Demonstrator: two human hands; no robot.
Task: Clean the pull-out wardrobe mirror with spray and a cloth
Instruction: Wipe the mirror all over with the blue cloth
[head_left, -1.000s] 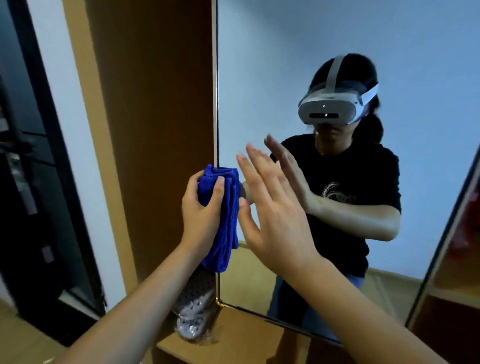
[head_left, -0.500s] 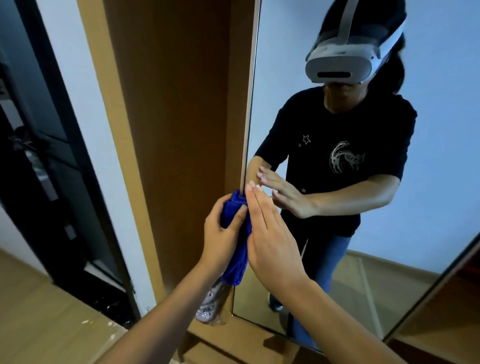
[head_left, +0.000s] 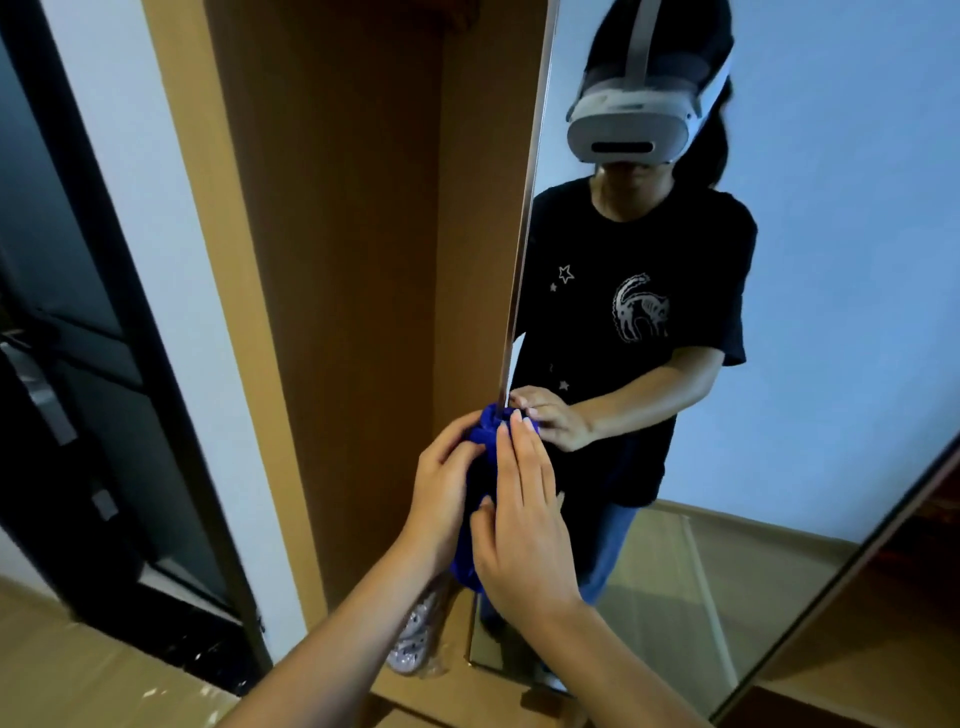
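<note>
Blue cloth (head_left: 480, 499) bunched at mirror (head_left: 727, 467) edge, gripped by left hand (head_left: 441, 493) fingers. Right hand (head_left: 524, 525) fingers straight, together, flat against cloth.

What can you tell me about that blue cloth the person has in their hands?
The blue cloth is a deep royal blue and looks soft and plush, like microfibre. It is bunched up and wrapped over the mirror's left edge, hanging down in folds. The left hand curls round it from the wardrobe side, and the right hand lies against it with fairly straight fingers on the glass side. Most of it is hidden between the hands.
</note>
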